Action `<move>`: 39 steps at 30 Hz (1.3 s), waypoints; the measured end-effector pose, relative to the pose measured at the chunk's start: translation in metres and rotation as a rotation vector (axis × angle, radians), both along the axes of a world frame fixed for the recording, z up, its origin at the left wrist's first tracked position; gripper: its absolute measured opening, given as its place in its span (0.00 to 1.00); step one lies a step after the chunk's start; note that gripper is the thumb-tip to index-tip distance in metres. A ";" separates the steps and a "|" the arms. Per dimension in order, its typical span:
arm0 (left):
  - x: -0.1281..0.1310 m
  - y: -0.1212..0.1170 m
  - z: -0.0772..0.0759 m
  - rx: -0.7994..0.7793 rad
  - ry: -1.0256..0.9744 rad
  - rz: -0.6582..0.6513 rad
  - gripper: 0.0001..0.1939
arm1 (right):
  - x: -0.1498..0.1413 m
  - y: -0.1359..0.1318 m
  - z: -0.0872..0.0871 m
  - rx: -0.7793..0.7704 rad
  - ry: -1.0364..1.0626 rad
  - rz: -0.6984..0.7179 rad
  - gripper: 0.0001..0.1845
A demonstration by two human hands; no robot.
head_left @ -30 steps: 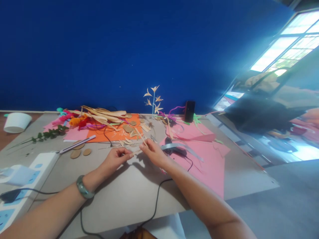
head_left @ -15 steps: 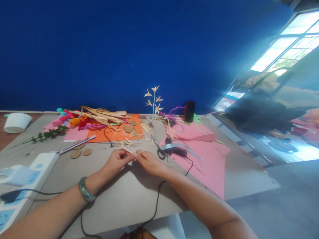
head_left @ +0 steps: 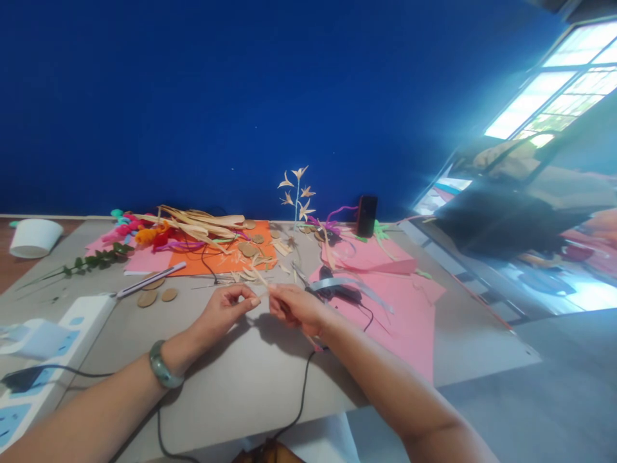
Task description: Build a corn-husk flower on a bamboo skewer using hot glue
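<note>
My right hand [head_left: 296, 307] is closed round a thin pale stick [head_left: 260, 276], whose upper end points up and left. Beneath the palm a thin end with a pinkish tip [head_left: 318, 348] sticks out. My left hand [head_left: 226, 312] is just to the left, thumb and index finger pinched together; whatever lies between them is too small to make out. A narrow gap separates the two hands above the grey table [head_left: 226, 399]. Beyond them lie pale husk-like scraps [head_left: 245, 275]. Partly behind my right hand are scissors [head_left: 299, 272].
An upright stem with pale star-shaped flowers [head_left: 297, 193] stands at the back. Dried strips [head_left: 202, 222] lie over orange paper [head_left: 187, 262]. Pink sheets [head_left: 409, 321], a black corded tool [head_left: 347, 294] and a phone [head_left: 367, 217] are right; a power strip [head_left: 91, 321] is left.
My hands came together, fingertips meeting, then parted slightly again. My right hand has turned and moved back right with the stick. My left hand has stayed nearly in place.
</note>
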State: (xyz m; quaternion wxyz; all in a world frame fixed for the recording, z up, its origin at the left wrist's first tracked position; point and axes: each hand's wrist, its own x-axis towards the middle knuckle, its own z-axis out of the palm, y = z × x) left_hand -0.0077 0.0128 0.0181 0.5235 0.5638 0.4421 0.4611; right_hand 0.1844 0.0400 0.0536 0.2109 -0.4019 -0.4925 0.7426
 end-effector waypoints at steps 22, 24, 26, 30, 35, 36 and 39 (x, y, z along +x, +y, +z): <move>0.005 0.000 -0.017 0.010 -0.022 0.024 0.13 | -0.012 -0.013 -0.015 0.386 -0.286 0.101 0.29; 0.005 -0.001 -0.016 0.022 -0.001 0.016 0.12 | -0.012 -0.012 -0.016 0.342 -0.301 0.086 0.30; 0.005 -0.002 -0.012 0.033 0.021 -0.001 0.11 | -0.011 -0.012 -0.016 0.263 -0.260 0.081 0.29; 0.003 -0.004 0.001 0.077 0.060 -0.015 0.10 | -0.008 -0.010 -0.010 0.059 -0.084 0.075 0.25; 0.000 0.000 -0.002 0.061 0.043 0.069 0.10 | 0.003 0.003 0.003 -0.082 0.066 0.015 0.24; -0.001 0.002 -0.005 0.037 0.022 0.083 0.11 | 0.005 0.006 0.005 -0.078 0.084 -0.019 0.24; -0.001 0.004 -0.012 -0.010 0.021 0.107 0.12 | 0.008 0.012 0.004 -0.027 0.070 -0.118 0.23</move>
